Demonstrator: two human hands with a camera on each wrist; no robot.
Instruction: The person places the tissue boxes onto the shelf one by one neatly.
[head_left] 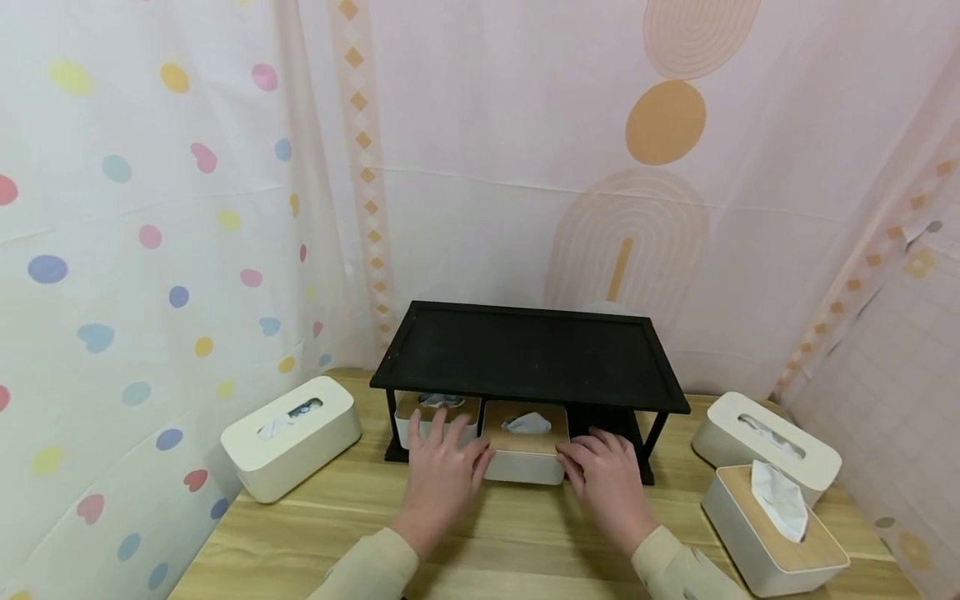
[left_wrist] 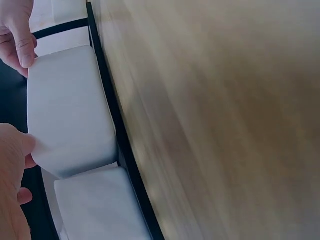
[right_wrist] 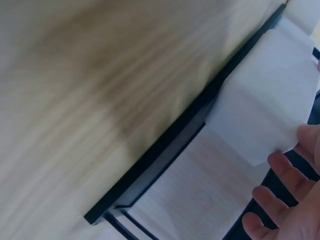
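Note:
A white tissue box with a wood-look lid and a tissue poking out sits partly under the black shelf, its front jutting past the edge. My left hand grips its left front corner with thumb and index finger, the other fingers spread. At the right front corner, my right hand pinches the box, as the right wrist view shows on the white box. Left of it, a similar tissue box stands under the shelf, partly hidden behind my left fingers.
A long cream tissue box lies on the wooden table to the left. On the right are another long cream tissue box and, before it, a wood-lidded tissue box. Patterned curtains hang behind.

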